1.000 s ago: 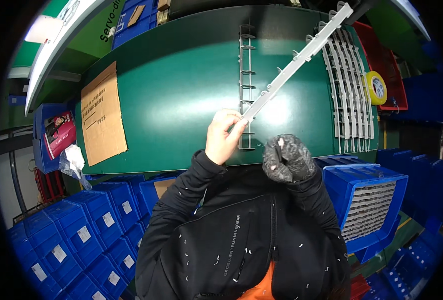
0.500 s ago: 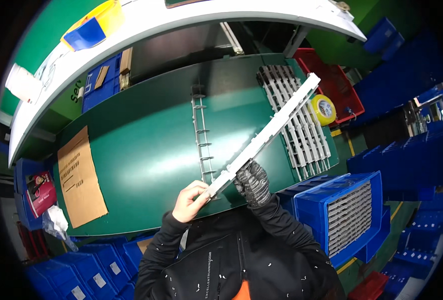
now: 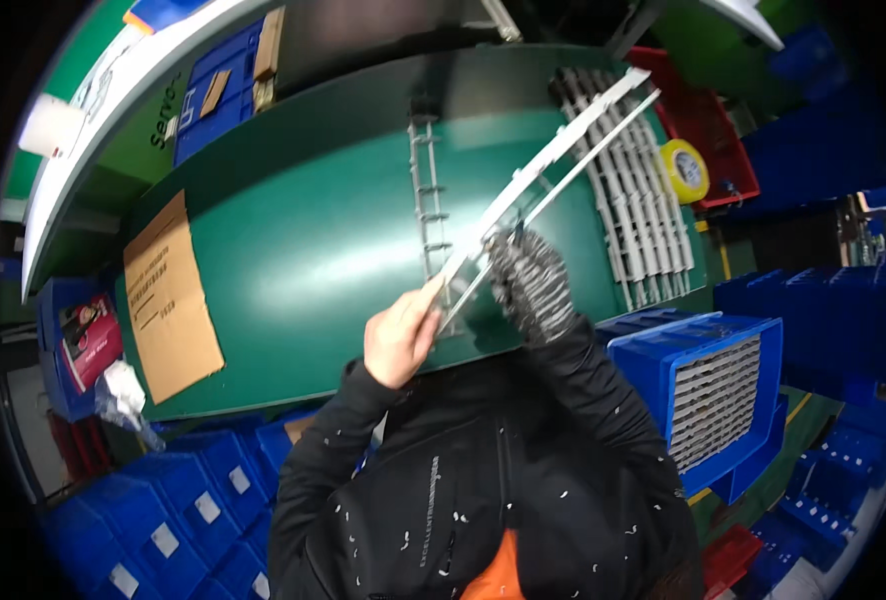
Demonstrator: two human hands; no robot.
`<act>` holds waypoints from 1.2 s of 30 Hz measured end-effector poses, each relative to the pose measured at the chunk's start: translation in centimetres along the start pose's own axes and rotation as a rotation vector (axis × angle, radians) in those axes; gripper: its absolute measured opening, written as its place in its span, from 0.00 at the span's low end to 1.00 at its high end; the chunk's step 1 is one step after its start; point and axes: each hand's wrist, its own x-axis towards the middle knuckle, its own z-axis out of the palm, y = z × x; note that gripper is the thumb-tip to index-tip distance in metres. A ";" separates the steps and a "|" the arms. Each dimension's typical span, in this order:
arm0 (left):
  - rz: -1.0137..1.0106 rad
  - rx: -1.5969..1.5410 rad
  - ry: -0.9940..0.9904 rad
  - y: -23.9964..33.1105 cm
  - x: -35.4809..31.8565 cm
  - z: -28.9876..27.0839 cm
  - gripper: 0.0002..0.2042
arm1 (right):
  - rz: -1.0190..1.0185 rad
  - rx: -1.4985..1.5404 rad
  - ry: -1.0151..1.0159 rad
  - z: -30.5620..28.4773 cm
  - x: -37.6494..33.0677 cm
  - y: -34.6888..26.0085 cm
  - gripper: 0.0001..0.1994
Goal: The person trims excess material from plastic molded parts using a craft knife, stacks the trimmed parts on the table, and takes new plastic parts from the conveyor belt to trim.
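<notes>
A long pale ladder-like frame, with two parallel rails joined by short crosspieces, is held at a slant above the green table. My bare left hand pinches its near end between thumb and fingers. My right hand, in a grey-black glove, has its fingers closed at the frame's side, partway along; the fingertips are partly hidden. Beyond my left hand, a similar grey frame lies lengthwise on the table. The far end of the held frame passes over a row of similar frames laid side by side at the right.
A yellow tape roll and a red bin sit beyond the row. Below the table's right edge stands a blue crate with stacked grey strips. A cardboard sheet lies at the left; blue bins stand lower left.
The held frame has been turned, so its second rail and the gap between rails now show. Both hands keep hold of it. The whole view has shifted, moving the table upward in the picture.
</notes>
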 end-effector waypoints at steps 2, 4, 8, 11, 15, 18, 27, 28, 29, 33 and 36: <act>-0.113 -0.092 0.020 -0.2 0.0 -0.1 0.21 | -0.098 -0.069 -0.043 0.8 0.8 -0.8 0.10; -0.396 -0.506 -0.114 -0.5 -0.3 -0.6 0.19 | -0.124 -0.187 0.016 1.3 1.0 -1.1 0.11; -0.773 -1.182 -0.210 -1.8 -0.6 -1.4 0.17 | -0.119 -0.112 0.057 1.6 0.2 -0.5 0.17; -0.858 -1.306 -0.129 -2.4 -0.9 -1.5 0.17 | -0.083 -0.495 -0.136 1.1 -1.1 0.6 0.13; -0.806 -1.371 -0.099 -2.5 -1.5 -1.5 0.19 | -0.449 -0.959 -0.233 1.7 -1.5 2.6 0.08; -0.783 -1.335 -0.075 -2.2 -1.7 -1.7 0.20 | -0.505 -1.070 -0.238 2.0 -1.4 2.9 0.09; -0.771 -1.270 -0.100 -1.8 -1.4 -1.9 0.20 | -0.336 -0.991 -0.269 1.8 -1.2 2.4 0.08; -0.765 -1.289 -0.097 -1.9 -1.3 -1.9 0.20 | -0.341 -0.981 -0.251 1.9 -1.2 2.6 0.08; -0.762 -1.304 -0.091 -1.9 -1.3 -2.0 0.20 | -0.346 -0.971 -0.245 1.9 -1.2 2.6 0.08; -0.727 -1.334 -0.079 -2.0 -1.2 -2.3 0.19 | -0.576 -1.124 -0.248 2.2 -1.2 2.1 0.08; -0.755 -1.353 -0.072 -2.0 -1.2 -2.4 0.19 | -0.563 -1.149 -0.239 2.9 -1.4 1.6 0.07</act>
